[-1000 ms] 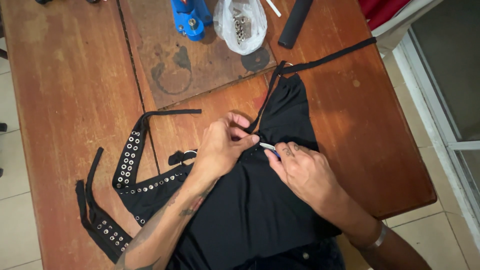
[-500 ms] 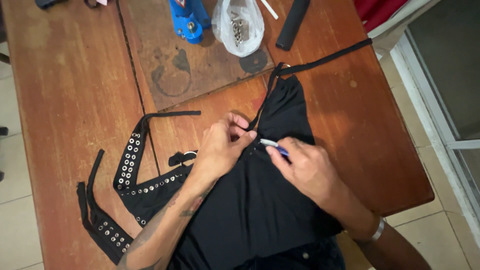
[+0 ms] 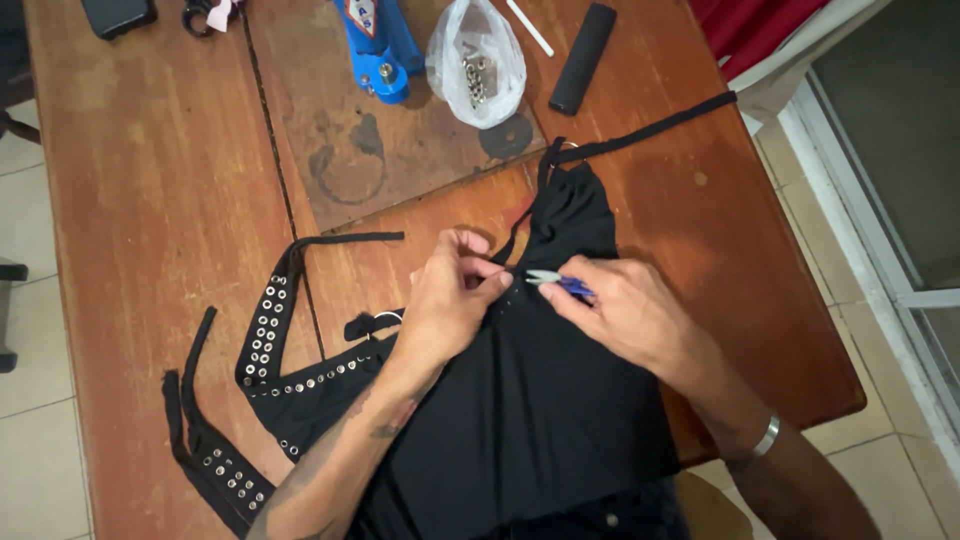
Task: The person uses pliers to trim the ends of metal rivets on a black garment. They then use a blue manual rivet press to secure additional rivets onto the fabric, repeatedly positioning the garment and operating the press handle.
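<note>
A garment (image 3: 540,400) lay on the table (image 3: 140,250), nearest the viewer, with studded straps (image 3: 265,340) to its left. Behind it sat a board (image 3: 350,160); on the board's far edge stood a tool (image 3: 380,50), with a bag (image 3: 478,60) of what seemed metal fittings to its right. A cylinder (image 3: 583,57) lay right of the bag.

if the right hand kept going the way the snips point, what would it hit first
The right hand aims its small blue-handled snips leftward, so it would probably meet the left hand fingertips pinching the black garment first; depth is unclear.
</note>
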